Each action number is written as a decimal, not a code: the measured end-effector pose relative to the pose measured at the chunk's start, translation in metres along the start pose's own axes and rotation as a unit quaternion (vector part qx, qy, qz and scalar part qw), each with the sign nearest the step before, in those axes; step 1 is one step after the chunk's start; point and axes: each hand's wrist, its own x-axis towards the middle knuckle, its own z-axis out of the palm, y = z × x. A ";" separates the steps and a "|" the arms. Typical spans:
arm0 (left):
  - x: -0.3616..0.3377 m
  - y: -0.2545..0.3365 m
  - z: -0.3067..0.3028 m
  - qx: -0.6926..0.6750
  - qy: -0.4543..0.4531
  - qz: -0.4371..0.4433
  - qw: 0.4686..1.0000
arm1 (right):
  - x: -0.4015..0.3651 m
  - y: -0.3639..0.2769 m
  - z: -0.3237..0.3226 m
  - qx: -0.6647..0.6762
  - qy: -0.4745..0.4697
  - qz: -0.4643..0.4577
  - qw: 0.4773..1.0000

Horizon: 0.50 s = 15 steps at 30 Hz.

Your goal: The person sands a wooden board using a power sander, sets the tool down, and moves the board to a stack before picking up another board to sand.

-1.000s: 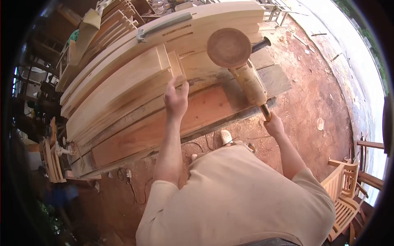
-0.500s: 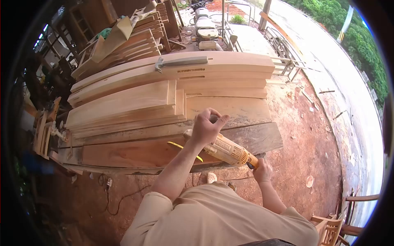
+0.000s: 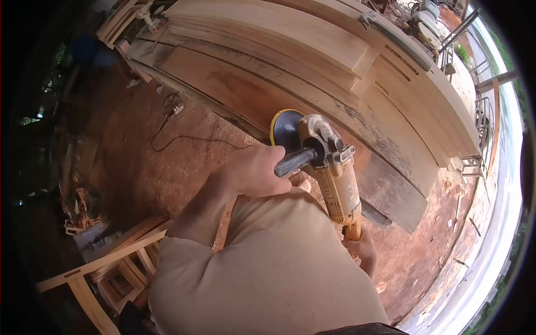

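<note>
A yellow angle grinder (image 3: 338, 187) with a round, yellow-edged sanding disc (image 3: 285, 127) is held in front of my body, its disc turned on edge above the near side of the workbench. My left hand (image 3: 254, 170) closes around the end of its dark side handle (image 3: 296, 161), with some fingers hidden from view. At the tool's rear grip, my right hand (image 3: 363, 248) is wrapped on and partly covered by the body of the grinder. Behind the disc lies a reddish-brown wooden board (image 3: 223, 89) on the bench.
Pale boards (image 3: 268, 28) are stacked across the bench, with a hammer (image 3: 396, 40) on top. A cord (image 3: 190, 138) with a plug runs over the dirt floor. Wooden frames (image 3: 120, 268) stand at lower left, and a motorcycle (image 3: 427, 17) is at upper right.
My view has swung left and down. The grinder has been lifted and turned, so its disc and side handle now show. Both hands keep their hold.
</note>
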 end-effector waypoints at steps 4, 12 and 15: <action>0.022 -0.055 0.008 0.027 0.014 -0.059 0.998 | 0.008 -0.042 0.020 -0.014 -0.075 -0.066 0.995; 0.081 -0.097 0.038 -0.039 0.071 -0.021 0.996 | -0.018 -0.114 0.065 -0.190 -0.036 0.044 0.980; 0.095 -0.126 0.038 -0.055 0.081 0.007 0.995 | -0.014 -0.112 0.080 -0.141 -0.001 0.056 0.988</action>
